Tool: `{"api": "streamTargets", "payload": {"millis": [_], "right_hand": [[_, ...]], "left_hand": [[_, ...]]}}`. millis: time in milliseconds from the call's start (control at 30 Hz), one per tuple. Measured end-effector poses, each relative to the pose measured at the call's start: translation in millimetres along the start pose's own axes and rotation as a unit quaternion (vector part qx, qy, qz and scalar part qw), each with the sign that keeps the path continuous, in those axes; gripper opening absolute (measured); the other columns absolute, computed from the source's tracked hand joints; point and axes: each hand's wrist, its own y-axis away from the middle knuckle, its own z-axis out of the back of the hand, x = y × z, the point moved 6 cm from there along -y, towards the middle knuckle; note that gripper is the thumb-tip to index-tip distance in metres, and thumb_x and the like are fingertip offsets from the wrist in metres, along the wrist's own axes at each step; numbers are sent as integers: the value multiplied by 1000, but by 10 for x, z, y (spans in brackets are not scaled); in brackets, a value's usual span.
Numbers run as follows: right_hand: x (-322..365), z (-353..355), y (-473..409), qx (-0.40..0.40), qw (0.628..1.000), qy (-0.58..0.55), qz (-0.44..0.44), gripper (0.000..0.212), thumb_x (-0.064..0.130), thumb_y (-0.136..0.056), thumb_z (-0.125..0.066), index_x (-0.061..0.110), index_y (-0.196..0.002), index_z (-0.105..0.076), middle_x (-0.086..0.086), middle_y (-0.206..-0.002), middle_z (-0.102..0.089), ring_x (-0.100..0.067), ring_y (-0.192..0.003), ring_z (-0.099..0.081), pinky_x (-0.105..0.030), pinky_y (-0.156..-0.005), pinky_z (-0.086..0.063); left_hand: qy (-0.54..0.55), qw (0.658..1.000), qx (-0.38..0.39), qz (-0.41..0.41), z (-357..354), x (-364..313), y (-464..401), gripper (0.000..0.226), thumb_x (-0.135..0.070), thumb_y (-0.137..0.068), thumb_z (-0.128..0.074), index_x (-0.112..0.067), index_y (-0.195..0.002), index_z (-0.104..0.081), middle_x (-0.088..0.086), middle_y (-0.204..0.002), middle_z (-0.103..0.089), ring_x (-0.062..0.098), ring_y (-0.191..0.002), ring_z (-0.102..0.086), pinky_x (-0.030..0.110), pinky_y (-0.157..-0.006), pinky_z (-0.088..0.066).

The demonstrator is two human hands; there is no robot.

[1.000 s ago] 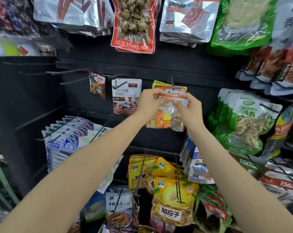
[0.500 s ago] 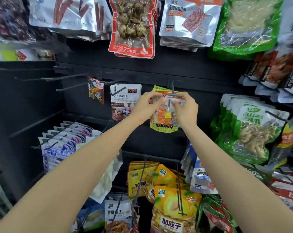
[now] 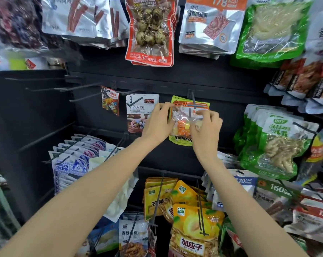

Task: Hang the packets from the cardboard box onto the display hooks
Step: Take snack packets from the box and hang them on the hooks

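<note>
our left hand (image 3: 158, 125) and right hand (image 3: 206, 127) pinch the clear orange-topped packet (image 3: 184, 117) at the display hook (image 3: 193, 101).

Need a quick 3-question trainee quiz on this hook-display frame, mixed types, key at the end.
1. True or false: both the left hand and the right hand hold the orange-topped packet at the hook.
2. Which packet hangs directly left of the one being handled?
A. the white packet with a chocolate picture
B. a blue bottle
C. a cardboard box
3. Fill in: the big red-edged packet on the row above shows small speckled ____ through its clear front.

Key: 1 true; 2 A; 3 eggs.
</note>
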Motion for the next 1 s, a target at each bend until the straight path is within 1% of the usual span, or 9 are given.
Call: {"api": "streamTargets", "payload": {"millis": [67,233,367,500,600,700,833,900,1000], "right_hand": [[25,-82,133,57,998,-14,-11,22,10,-90,-58,9,-112,-57,-7,-113,-51,-19,-107,-48,-13,-75,-27],[456,-417,489,223,969,-102,20,12,9,-92,-55,9,-100,-64,-3,-94,-63,-13,-84,-56,-23,-75,-44],[1072,-847,890,319,938,-131,32,20,3,-92,-47,12,-97,-64,1,-88,-65,-14,-84,-61,-26,-77,-47],[1904,-1413,1578,434,882,-179,53,22,2,-91,-46,7,-101,-65,-8,-97,-69,-21,-90,-65,-32,-83,-49],[2584,-1867,2247,511,835,-186,82,20,3,-88,-52,10,-98,-67,-6,-96,-69,-17,-89,-64,-23,-78,-46],[3231,-2306,2986,578,788,-193,89,18,8,-89,-52,19,-96,-65,-4,-94,-67,-20,-92,-64,-34,-83,-52],[4058,-2760,3961,652,730,-171,116,23,15,-96,-49,12,-115,-62,-6,-116,-63,-20,-105,-60,-30,-84,-48],[4401,-2965,4409,676,709,-161,115,24,15,-96,-49,11,-116,-62,-7,-119,-63,-23,-104,-60,-34,-85,-48],[4762,-3285,5015,714,680,-133,104,31,14,-95,-49,10,-126,-55,-12,-122,-60,-26,-106,-58,-30,-77,-43]], "left_hand": [[-15,1000,9,0,110,28,97,35,-14,-92,-54,-19,-126,-50,5,-125,-51,19,-108,-54,42,-88,-49],[-112,992,33,52,503,314,478,18,-24,-90,-53,-23,-106,-62,-2,-102,-67,20,-96,-61,38,-80,-51],[-118,982,33,144,953,916,1100,18,-20,-89,-53,-20,-102,-66,0,-94,-66,24,-96,-60,39,-81,-51],[-106,961,6,254,1601,1666,2000,18,-17,-88,-54,-17,-100,-67,3,-92,-66,27,-94,-61,37,-82,-50],[-120,936,-15,331,2195,2249,2704,16,-18,-88,-55,-19,-97,-68,3,-92,-65,27,-96,-62,39,-83,-51],[-158,904,-13,396,2804,2789,3377,17,-18,-92,-52,-16,-100,-67,2,-94,-64,25,-96,-61,36,-79,-51],[-208,855,5,476,3566,3556,4302,21,-20,-89,-53,-14,-104,-65,9,-104,-67,30,-100,-61,39,-83,-51],[-237,832,45,499,3880,3915,4726,23,-20,-87,-53,-8,-105,-62,16,-110,-64,32,-106,-60,41,-87,-49],[-289,799,136,509,4212,4377,5216,31,-24,-90,-53,-2,-112,-52,19,-118,-57,35,-110,-55,39,-86,-45]]}}
